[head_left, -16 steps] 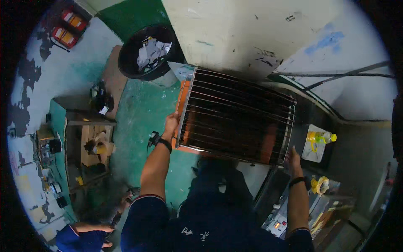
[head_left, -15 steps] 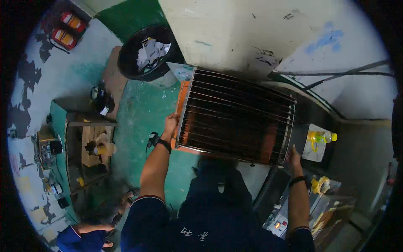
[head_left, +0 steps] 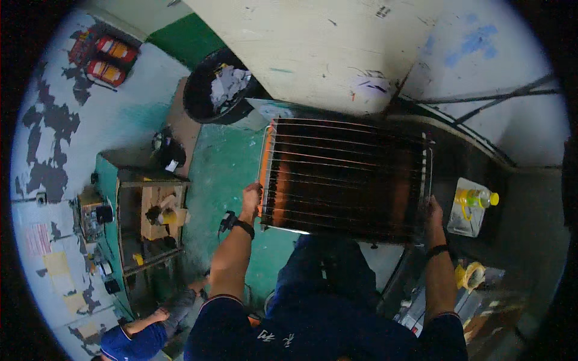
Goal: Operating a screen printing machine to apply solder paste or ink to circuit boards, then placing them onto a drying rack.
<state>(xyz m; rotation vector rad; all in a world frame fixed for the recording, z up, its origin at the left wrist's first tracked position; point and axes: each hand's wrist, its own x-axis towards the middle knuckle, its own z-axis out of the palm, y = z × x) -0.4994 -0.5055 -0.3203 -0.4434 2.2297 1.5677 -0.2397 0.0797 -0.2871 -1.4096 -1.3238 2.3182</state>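
A wide metal rack (head_left: 346, 180), its thin bright wires running across dark inner slots, is held in front of me in both hands. My left hand (head_left: 251, 201) is closed round its left side, with a watch-like band on the wrist. At the opposite side, my right hand (head_left: 433, 213) grips the rack's end rail; its fingers are partly in shadow. Orange surface (head_left: 263, 174) shows along the rack's left edge. What lies deep inside the rack is too dark to make out.
Beyond the rack stand a pale panel (head_left: 325, 54) and a black bin (head_left: 194, 102) holding crumpled paper. To the right, a yellow-capped bottle (head_left: 478, 198) lies on a white tray (head_left: 462, 225). At left are a green-sided shelf (head_left: 111, 204) and a person in blue (head_left: 135, 340).
The rack has turned to lie more level across the view and come slightly nearer to me. Both hands keep their hold on its sides. My view has shifted a little.
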